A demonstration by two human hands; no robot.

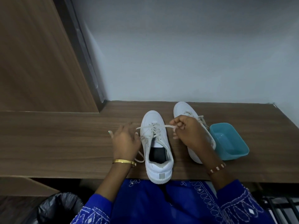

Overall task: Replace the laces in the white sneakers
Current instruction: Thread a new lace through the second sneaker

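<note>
Sneaker in front: white low leather sneaker (157, 152) stands on the brown wood-grain surface (64, 143), heel toward me and a little over the near edge; I see a dark insole inside.
Lace: pale flat lace (152, 129) is crossed through the upper eyelets; one end goes right into my right hand, loose loops lie at the left side of the shoe.
Right hand: my right hand (189, 131) has its fingers curled and pinches the lace end, pulled sideways.
Left hand: my left hand (125, 139) is beside the shoe with fingers spread and relaxed; it touches the loose loops, and I cannot tell if it holds any.
Second sneaker: another white sneaker (186, 110), still laced, stands behind my right hand.
Tub: teal rectangular plastic tub (229, 141) is just beside the second sneaker, on its right.
</note>
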